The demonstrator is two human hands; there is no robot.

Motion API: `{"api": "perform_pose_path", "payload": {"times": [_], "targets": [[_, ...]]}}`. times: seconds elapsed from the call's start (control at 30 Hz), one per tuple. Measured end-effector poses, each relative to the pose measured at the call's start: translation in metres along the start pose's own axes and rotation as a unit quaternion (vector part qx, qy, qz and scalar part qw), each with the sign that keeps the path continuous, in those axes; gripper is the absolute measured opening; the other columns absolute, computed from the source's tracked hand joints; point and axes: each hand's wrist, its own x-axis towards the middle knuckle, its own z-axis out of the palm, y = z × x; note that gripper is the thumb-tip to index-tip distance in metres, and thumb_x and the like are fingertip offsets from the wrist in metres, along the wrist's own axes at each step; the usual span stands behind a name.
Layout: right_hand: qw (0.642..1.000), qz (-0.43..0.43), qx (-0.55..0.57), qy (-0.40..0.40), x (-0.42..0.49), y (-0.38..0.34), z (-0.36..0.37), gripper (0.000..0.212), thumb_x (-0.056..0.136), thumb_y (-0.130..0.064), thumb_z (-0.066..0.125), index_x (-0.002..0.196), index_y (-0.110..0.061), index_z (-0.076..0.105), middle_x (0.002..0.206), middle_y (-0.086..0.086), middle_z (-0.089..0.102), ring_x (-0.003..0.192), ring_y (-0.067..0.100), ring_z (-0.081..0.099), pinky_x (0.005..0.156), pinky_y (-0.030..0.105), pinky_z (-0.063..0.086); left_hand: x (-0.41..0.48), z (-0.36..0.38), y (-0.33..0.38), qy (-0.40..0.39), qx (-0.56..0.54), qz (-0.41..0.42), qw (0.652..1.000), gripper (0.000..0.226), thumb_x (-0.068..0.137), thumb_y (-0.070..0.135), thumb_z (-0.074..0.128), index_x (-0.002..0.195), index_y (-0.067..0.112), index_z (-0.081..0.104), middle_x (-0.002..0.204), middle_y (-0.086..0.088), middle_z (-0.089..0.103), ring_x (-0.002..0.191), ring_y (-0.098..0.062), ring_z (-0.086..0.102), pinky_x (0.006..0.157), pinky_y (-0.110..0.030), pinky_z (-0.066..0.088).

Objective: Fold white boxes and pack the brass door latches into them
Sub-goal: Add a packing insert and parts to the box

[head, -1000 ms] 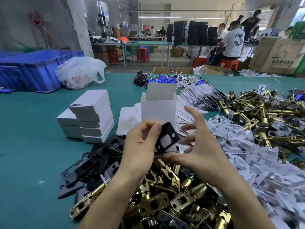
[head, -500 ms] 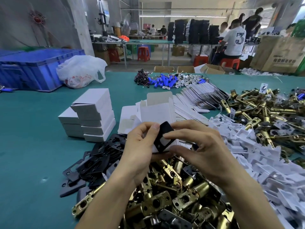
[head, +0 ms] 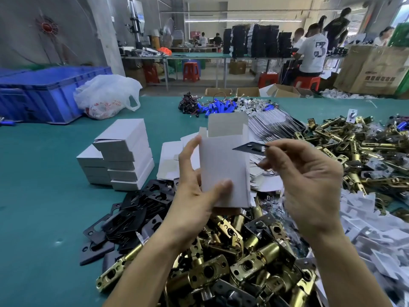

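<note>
White cardboard box [head: 223, 173], top open, now raised upright in left hand [head: 194, 200] grip over brass door latches [head: 221, 267]; flat black metal plate [head: 249, 148] drawn aside, pinched by right hand [head: 309, 185], likely entering next.

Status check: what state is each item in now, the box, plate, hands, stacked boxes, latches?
Box: held upright, top flap open.
Plate: pinched, outside the box.
Left hand: grips the box.
Right hand: pinches the plate.
Stacked boxes: closed, piled up.
Latches: loose in a heap.
</note>
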Motion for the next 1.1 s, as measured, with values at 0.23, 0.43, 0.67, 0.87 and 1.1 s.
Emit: {"api": "perform_pose_path", "payload": {"times": [0.23, 0.43, 0.67, 0.87, 1.1], "targets": [[0.990, 0.113, 0.084, 0.030, 0.002, -0.009, 0.005, 0.017, 0.075, -0.029, 0.070, 0.087, -0.017, 0.069, 0.079, -0.002, 0.074, 0.085, 0.022, 0.072, 0.081, 0.049, 0.060, 0.000, -0.001, -0.005, -0.081, 0.004, -0.004, 0.997, 0.062, 0.069, -0.005, 0.079, 0.118, 0.032, 0.068, 0.108, -0.007, 0.075, 0.098, -0.020, 0.073, 0.078, -0.038, 0.061], [0.980, 0.131, 0.147, -0.033, 0.000, -0.021, 0.011, 0.012, 0.067, -0.033, 0.073, 0.076, -0.026, 0.076, 0.078, 0.000, 0.073, 0.077, 0.017, 0.071, 0.074, 0.041, 0.061, -0.003, -0.003, 0.001, -0.087, 0.043, 0.017, 0.995, 0.042, 0.059, -0.002, 0.086, 0.093, 0.019, 0.076, 0.084, -0.001, 0.075, 0.077, -0.011, 0.071, 0.062, -0.026, 0.057], [0.996, 0.049, 0.078, -0.014, 0.001, -0.033, 0.014, 0.008, 0.078, -0.022, 0.069, 0.085, -0.020, 0.073, 0.081, -0.003, 0.075, 0.079, 0.011, 0.069, 0.075, 0.023, 0.055, -0.001, -0.004, -0.002, -0.078, 0.005, 0.000, 0.997, 0.048, 0.054, 0.014, 0.090, 0.098, 0.026, 0.076, 0.091, -0.003, 0.077, 0.084, -0.014, 0.074, 0.067, -0.031, 0.060], [0.980, -0.110, -0.165, 0.030, 0.005, -0.033, 0.006, 0.018, 0.086, -0.013, 0.074, 0.093, -0.028, 0.069, 0.087, -0.007, 0.072, 0.077, 0.018, 0.065, 0.069, 0.034, 0.053, -0.003, 0.001, 0.000, -0.127, 0.066, -0.001, 0.990, 0.039, 0.066, 0.006, 0.090, 0.097, 0.024, 0.075, 0.085, -0.001, 0.075, 0.074, -0.012, 0.072, 0.061, -0.027, 0.057], [0.930, -0.140, -0.339, -0.027, 0.005, -0.030, 0.008, 0.010, 0.085, -0.018, 0.077, 0.094, -0.021, 0.078, 0.084, -0.005, 0.069, 0.081, 0.017, 0.055, 0.070, 0.024, 0.043, -0.003, -0.002, -0.001, -0.110, 0.016, 0.001, 0.994, 0.044, 0.063, 0.005, 0.088, 0.099, 0.028, 0.077, 0.089, -0.001, 0.077, 0.080, -0.013, 0.074, 0.063, -0.030, 0.059]]}}
